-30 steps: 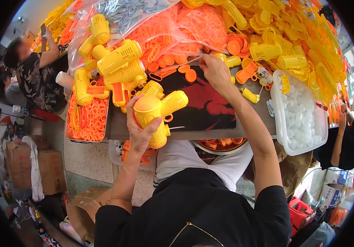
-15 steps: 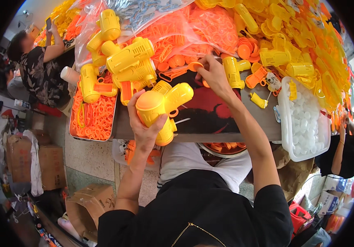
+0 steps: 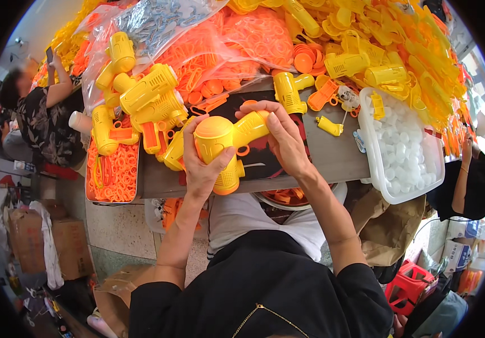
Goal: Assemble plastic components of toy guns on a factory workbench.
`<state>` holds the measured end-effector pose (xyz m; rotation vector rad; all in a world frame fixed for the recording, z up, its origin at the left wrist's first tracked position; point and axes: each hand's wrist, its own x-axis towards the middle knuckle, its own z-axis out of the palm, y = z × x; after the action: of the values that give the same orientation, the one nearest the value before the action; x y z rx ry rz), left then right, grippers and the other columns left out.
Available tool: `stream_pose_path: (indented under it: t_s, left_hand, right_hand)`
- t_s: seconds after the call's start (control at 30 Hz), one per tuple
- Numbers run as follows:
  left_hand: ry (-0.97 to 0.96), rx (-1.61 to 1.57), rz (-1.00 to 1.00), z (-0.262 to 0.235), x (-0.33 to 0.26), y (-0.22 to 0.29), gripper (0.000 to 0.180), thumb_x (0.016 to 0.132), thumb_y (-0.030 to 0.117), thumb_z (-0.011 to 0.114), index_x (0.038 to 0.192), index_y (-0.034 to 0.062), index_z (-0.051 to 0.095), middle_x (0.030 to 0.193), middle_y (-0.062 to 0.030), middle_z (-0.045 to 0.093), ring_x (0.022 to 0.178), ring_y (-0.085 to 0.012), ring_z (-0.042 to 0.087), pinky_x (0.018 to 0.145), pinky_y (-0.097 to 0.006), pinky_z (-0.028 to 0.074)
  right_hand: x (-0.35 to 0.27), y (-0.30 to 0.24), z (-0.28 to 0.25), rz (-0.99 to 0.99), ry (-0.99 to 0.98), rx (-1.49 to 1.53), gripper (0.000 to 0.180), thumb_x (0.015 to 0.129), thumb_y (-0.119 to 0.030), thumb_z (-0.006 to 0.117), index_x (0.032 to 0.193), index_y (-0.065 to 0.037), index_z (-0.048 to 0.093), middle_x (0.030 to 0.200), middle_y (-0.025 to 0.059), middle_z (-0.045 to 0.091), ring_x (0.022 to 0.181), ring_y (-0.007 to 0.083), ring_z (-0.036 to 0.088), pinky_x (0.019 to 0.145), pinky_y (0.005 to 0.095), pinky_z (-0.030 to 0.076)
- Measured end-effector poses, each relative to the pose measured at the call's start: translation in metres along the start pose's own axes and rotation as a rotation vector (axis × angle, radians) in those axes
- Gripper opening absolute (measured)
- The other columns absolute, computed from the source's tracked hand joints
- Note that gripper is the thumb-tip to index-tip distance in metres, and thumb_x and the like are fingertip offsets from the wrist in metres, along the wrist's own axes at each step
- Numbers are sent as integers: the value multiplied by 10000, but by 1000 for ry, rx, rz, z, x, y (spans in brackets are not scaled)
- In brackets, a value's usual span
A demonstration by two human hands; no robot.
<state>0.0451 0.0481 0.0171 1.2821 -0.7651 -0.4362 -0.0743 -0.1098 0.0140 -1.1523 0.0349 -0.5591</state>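
My left hand (image 3: 200, 160) is wrapped round the barrel of a yellow hair-dryer-shaped plastic toy (image 3: 215, 147), thumb across its side. A domed, orange-tinted cap (image 3: 214, 127) tops the barrel's end. My right hand (image 3: 286, 141) closes round the end of the toy's handle (image 3: 251, 128), which points right. Whether a small part is inside those fingers is hidden. An orange round piece (image 3: 248, 103) shows just beyond the right fingertips. Behind the left hand, another yellow toy body (image 3: 173, 155) lies on the table (image 3: 332, 160).
Yellow toy bodies (image 3: 149, 90) pile up at left above a tray of orange rings (image 3: 115, 177). Bagged orange parts (image 3: 256, 36) and heaped yellow shells (image 3: 361, 34) fill the back. A clear tub of white caps (image 3: 403, 160) stands right. Co-workers sit at both sides.
My right hand has come back from the orange round pieces at the far side and now grips the toy's handle. The left hand keeps its hold. The whole view has shifted.
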Motion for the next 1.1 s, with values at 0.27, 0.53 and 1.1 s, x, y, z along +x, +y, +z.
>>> stream_pose_path:
  t_s: [0.27, 0.53, 1.1]
  left_hand:
    - [-270, -45, -73, 3, -3, 6, 714, 798, 98, 812, 1393, 81, 419, 1252, -66, 551, 1127, -158, 584, 970, -313, 513]
    - [-324, 359, 222, 29, -5, 14, 743, 756, 138, 855, 1379, 48, 459, 1234, -118, 594, 1080, -199, 642, 939, -335, 527]
    - [113, -460, -539, 14, -14, -3, 613, 960, 215, 694, 1460, 91, 361, 1327, -108, 566, 1183, -192, 601, 989, -357, 519]
  right_hand:
    - [-5, -20, -23, -4, -288, 91, 275, 1014, -213, 507, 1189, -10, 570, 1371, 241, 572, 1337, 336, 523, 1134, 460, 397]
    - [-14, -25, -17, 259, 49, 76, 479, 1079, -395, 370, 1180, 12, 602, 1292, 175, 618, 1169, 248, 612, 1043, 391, 464]
    - [-33, -10, -8, -454, -56, -1122, 145, 897, -97, 572, 808, 1, 633, 707, 149, 577, 617, 330, 605, 580, 390, 475]
